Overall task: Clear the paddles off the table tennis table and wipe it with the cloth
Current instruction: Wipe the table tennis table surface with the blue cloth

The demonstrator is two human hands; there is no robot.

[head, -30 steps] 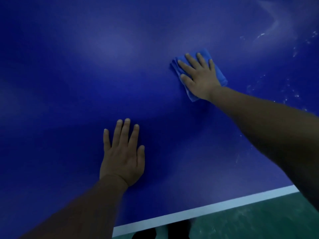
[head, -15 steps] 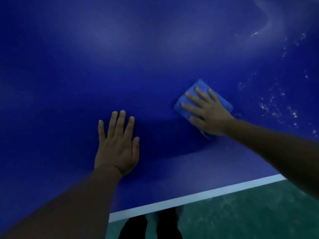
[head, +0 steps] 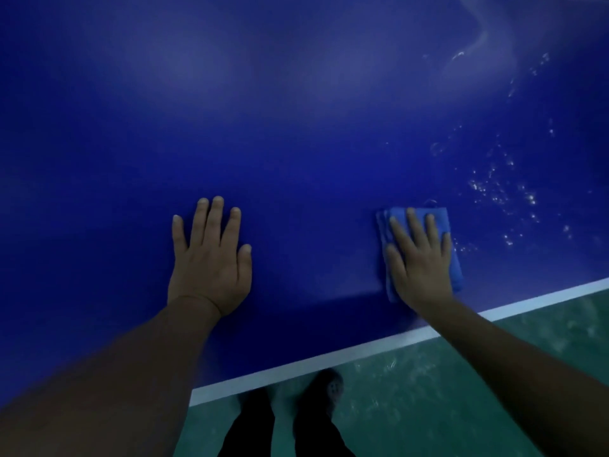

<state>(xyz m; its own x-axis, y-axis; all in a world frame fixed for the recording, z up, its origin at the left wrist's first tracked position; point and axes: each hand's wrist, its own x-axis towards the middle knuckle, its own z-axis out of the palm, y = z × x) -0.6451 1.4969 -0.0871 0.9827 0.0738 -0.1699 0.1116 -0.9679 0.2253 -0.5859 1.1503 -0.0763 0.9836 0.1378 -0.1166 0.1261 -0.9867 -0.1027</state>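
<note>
The dark blue table tennis table fills most of the view, its white edge line running along the near side. A folded blue cloth lies flat near that edge at the right, and my right hand presses on it with straight, spread fingers. My left hand rests flat on the bare table surface left of the cloth, fingers straight. No paddles are in view.
White specks and droplets dot the table surface to the right of and beyond the cloth, and a faint streak shows at the far right. Green floor and my dark-clad legs lie below the table edge.
My right hand has slid the cloth from the far middle of the table toward me and to the right, close to the white edge. My left hand has stayed flat on the table.
</note>
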